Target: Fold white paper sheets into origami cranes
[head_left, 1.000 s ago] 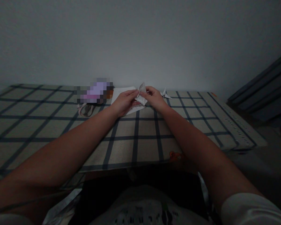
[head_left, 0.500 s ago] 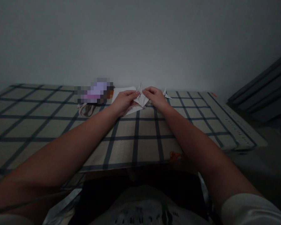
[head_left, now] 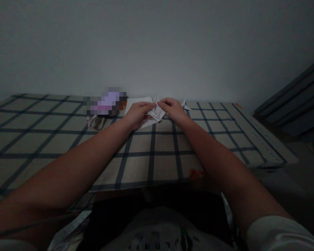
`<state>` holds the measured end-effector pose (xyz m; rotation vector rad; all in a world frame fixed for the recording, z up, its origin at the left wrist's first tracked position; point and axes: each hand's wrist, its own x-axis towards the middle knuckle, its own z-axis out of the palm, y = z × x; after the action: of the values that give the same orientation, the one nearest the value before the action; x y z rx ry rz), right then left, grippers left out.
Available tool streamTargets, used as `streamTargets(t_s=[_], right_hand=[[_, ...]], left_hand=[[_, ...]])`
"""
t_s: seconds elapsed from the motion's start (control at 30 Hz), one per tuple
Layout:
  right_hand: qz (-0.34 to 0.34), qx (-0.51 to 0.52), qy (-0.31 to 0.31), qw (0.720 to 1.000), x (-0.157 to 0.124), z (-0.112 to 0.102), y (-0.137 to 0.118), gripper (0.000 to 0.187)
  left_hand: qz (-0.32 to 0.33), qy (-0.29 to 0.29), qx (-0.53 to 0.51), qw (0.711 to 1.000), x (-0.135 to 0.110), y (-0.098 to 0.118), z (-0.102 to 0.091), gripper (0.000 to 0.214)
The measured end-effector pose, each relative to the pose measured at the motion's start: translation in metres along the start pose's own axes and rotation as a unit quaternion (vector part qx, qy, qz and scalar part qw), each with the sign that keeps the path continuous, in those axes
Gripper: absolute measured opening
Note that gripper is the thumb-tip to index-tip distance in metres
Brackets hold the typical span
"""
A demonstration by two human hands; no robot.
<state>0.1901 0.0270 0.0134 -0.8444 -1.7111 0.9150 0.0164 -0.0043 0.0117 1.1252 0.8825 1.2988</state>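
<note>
A small folded piece of white paper (head_left: 157, 112) sits between my two hands near the far edge of the table. My left hand (head_left: 137, 113) pinches its left side with closed fingers. My right hand (head_left: 173, 109) pinches its upper right side, fingers curled. Under the folded piece lies a flat white sheet (head_left: 136, 101). Just right of my right hand a small white folded paper figure (head_left: 185, 104) stands on the checked tablecloth (head_left: 151, 153).
A blurred purple object (head_left: 106, 103) lies left of the sheet, with a thin looped cord (head_left: 94, 122) in front of it. A grey wall rises behind the table. Dark slanted boards (head_left: 295, 101) stand at the right.
The folded paper, held upright a second ago, has been pressed lower and flatter between my hands. My fingertips have moved closer together over it.
</note>
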Motion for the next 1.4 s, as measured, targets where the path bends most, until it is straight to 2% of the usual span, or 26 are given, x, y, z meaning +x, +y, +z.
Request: streamTargets(t_s=[0.33,0.63,0.8,1.0,1.23,1.4], right_hand=[[0.011,-0.006,0.01,1.0,0.002,0.0,0.001,0.025],[0.005,-0.02,-0.018,1.0,0.002,-0.001,0.005,0.026],[0.01,-0.003,-0.01,1.0,0.001,0.001,0.005,0.023],[0.036,0.018,-0.021,0.999,0.001,0.004,0.004,0.019],[0.016,0.006,-0.013,1.0,-0.002,0.004,0.001,0.021],[0.041,0.017,-0.023,0.999,-0.005,0.006,-0.004,0.021]], left_hand=[[0.031,-0.001,0.021,0.999,0.001,-0.002,-0.002,0.029],[0.029,0.016,0.018,0.999,0.003,-0.003,-0.003,0.022],[0.021,-0.026,-0.033,0.999,0.004,-0.006,-0.001,0.019],[0.034,-0.096,-0.059,0.993,0.003,-0.01,0.001,0.027],[0.052,-0.109,-0.037,0.992,0.003,-0.012,0.001,0.035],[0.069,-0.123,-0.023,0.99,0.006,-0.019,-0.001,0.034]])
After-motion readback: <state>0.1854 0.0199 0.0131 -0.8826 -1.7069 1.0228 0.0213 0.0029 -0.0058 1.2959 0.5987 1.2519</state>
